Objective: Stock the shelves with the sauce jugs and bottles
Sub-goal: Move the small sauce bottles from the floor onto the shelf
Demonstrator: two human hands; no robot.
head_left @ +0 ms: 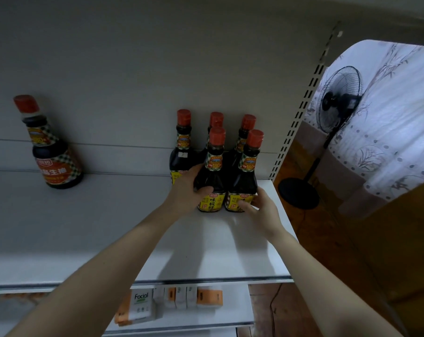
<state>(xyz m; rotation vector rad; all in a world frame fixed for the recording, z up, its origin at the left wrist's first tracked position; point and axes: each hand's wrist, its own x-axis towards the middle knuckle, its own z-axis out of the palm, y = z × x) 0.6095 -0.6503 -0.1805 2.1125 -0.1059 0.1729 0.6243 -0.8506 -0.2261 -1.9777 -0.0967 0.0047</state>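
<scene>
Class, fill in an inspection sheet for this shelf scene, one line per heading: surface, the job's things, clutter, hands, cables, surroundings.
Surface: white shelf, bare in front of the bottles.
Job's things: five red-capped dark sauce bottles grouped at the right end: front-left bottle, front-right bottle, back-row bottles. A large bottle stands apart on the left.
Clutter: nothing seen on this shelf; boxes sit on the shelf below.
Hands: left hand grips the front-left bottle; right hand holds the front-right bottle's base.
Cables: thin dark cable on the floor.
Surroundings: standing fan, patterned curtain.
</scene>
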